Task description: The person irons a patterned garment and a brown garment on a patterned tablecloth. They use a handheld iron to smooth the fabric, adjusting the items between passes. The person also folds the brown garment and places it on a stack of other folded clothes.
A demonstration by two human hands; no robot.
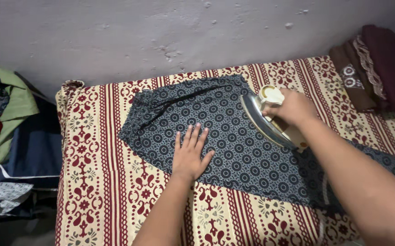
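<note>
While the left hand (189, 157) flattens it, circle-patterned dark cloth (234, 146) lies smooth.

Navy circle-print garment (234, 136), cream-maroon bedcover (102, 182)

We see a bed (102, 182) covered by a cream spread patterned with dark red bands and paisley shapes, its far edge pushed against a grey wall. On the spread we find a dark blue garment (234, 141) with small ring prints, laid flat and running from the middle toward the right edge. Our left hand (189, 155) lies flat, fingers spread, on the garment's near side. An iron (270, 119) with a shiny sole and cream body stands on the garment's far right part, tipped up on one edge, and our right hand (293, 108) grips its handle. A folded maroon cloth (379, 68) with pale lace trim sits at the bed's far right corner.
</note>
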